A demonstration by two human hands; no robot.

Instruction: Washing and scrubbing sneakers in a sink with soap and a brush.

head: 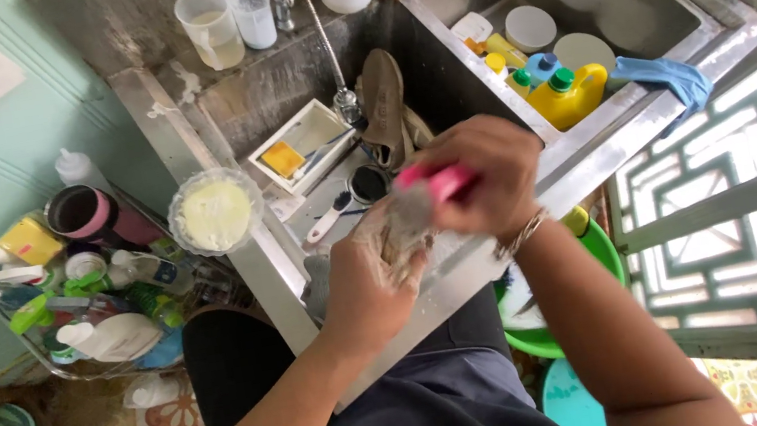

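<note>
Scrubbing right over the sink's front edge (pixel 469 275): left hand (pixel 366 291) clamps a soapy beige shoe (pixel 394 231), right hand (pixel 479 177) fisted round a pink brush (pixel 439 180), little elbow room

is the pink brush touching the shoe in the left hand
Cannot tell. In the head view the right hand holds the pink brush right over the soapy shoe held by the left hand, but motion blur hides the bristles.
</note>
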